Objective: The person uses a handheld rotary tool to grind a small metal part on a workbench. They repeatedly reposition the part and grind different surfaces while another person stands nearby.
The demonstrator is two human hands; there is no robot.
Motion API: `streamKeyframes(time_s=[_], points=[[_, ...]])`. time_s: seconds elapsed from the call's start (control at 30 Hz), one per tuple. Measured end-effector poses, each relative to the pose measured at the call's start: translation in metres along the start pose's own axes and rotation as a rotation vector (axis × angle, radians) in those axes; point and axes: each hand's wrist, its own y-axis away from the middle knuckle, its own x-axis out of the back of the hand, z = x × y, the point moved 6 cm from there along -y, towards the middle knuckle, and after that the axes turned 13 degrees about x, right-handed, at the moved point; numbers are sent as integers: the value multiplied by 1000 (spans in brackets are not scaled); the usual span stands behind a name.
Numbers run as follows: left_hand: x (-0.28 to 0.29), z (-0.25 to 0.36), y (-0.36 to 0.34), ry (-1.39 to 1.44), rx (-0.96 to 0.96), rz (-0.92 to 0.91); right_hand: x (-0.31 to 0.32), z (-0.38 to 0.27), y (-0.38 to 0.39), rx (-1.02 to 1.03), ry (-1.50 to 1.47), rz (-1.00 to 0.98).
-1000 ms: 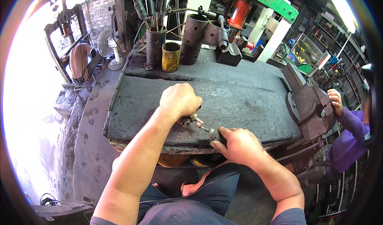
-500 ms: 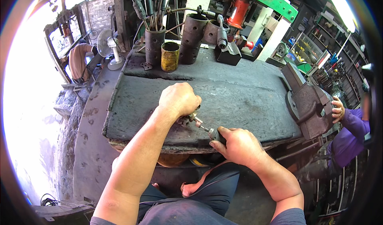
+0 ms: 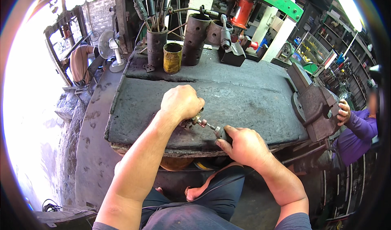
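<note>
My left hand (image 3: 181, 101) is closed over a small metal part (image 3: 197, 120) above the near half of the dark workbench (image 3: 248, 95). Most of that part is hidden under my fist; a brassy, stubby end sticks out toward the right. In my right hand (image 3: 246, 144) is a grey die grinder (image 3: 221, 133), gripped round its body with the thumb along it. Its thin shank points left at the protruding end of the part. Whether the tip touches the metal cannot be made out.
At the back of the bench stand a yellow tin (image 3: 172, 58) and perforated metal tubes (image 3: 157, 46) holding tools. A heavy vise (image 3: 315, 107) sits at the right end, where a person in a purple sleeve (image 3: 358, 128) rests a hand. A cord (image 3: 211, 189) crosses my lap.
The die grinder and my right hand have shifted slightly to the right. My left hand stays nearly still on the part. The person at the vise has moved a little.
</note>
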Motion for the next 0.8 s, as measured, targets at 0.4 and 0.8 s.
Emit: streamKeyframes(time_s=[0.4,0.8], points=[[1,-1,2,-9,6,6,-3,0,2,8,-62,-31],[0,-2,2,-11,-21,25,-4,4,1,-3,-40,-38]])
